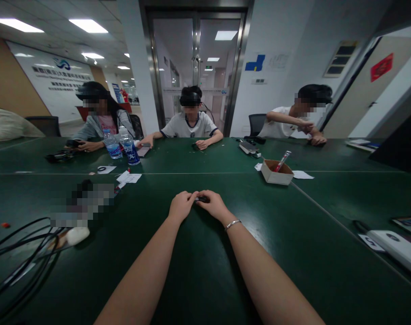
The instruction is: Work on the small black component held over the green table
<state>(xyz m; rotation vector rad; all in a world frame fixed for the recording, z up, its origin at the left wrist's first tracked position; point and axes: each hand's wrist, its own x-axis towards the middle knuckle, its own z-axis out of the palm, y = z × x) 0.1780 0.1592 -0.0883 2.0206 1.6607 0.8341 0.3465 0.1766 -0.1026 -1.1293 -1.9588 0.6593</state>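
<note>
On the green desk, nearer the camera than the cardboard box and to its left, the left hand and right hand meet. Their fingertips are closed from both sides on a small dark object just above the desk top. A thin bracelet circles the right wrist.

The object looks light and rigid, small enough for a two-finger pinch. It is probably smooth, so a grip at each end holds it best. Most of it is hidden by the fingers. Its long axis seems to run left to right, from hand to hand, but I cannot tell which end is its front.

A red pen stands tilted in the box. Well left of the box stand two water bottles. Beyond the box, three people sit along the far edge.
</note>
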